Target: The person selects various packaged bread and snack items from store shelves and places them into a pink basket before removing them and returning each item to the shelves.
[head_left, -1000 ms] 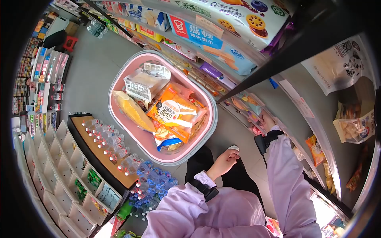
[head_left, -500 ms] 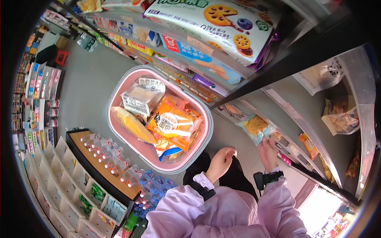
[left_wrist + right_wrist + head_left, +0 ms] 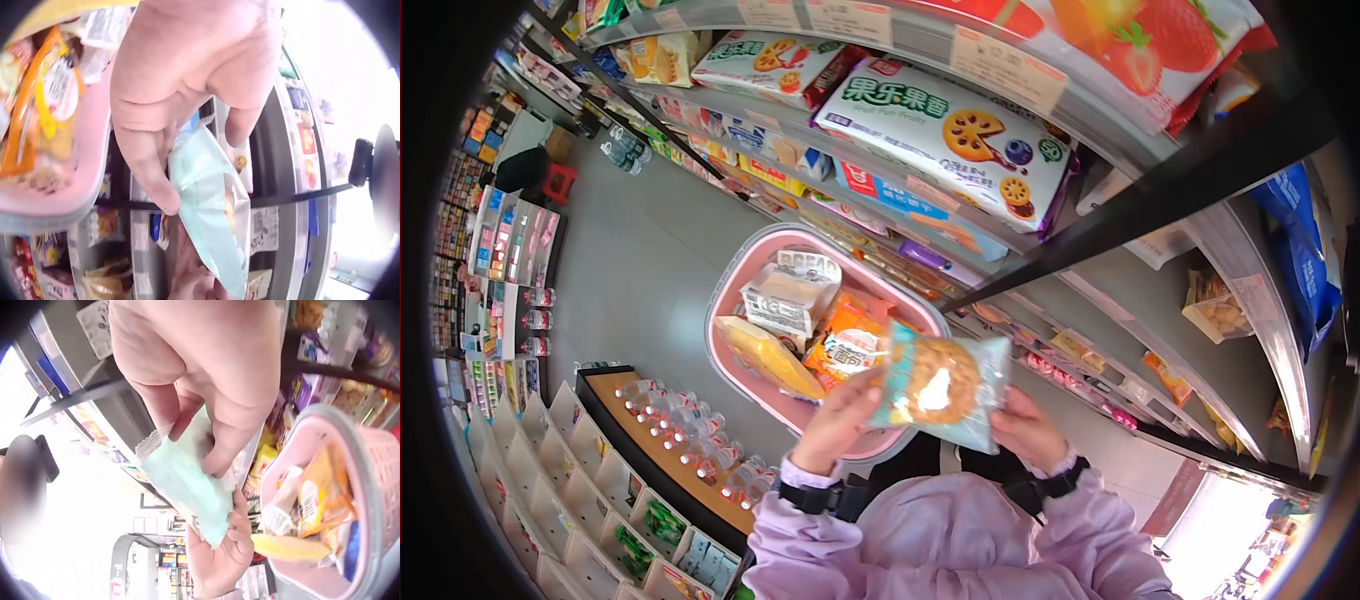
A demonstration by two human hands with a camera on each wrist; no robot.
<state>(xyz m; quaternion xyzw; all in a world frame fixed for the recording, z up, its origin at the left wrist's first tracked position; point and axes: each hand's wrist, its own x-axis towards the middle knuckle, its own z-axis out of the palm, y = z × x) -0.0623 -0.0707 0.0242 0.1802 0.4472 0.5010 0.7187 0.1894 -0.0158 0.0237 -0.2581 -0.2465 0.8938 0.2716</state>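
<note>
The left hand (image 3: 840,420) and right hand (image 3: 1030,430) pinch opposite sides of a clear-and-turquoise squarish plastic packet (image 3: 945,392), probably keeping its round brown baked item (image 3: 952,370) flat and visible. Lower down, an oval pink plastic basket (image 3: 92,147) gathers colourful plastic food bags (image 3: 840,340); farther off, a white-and-purple rectangular biscuit pack (image 3: 945,145) lies label-outward, presumably for browsing.
</note>
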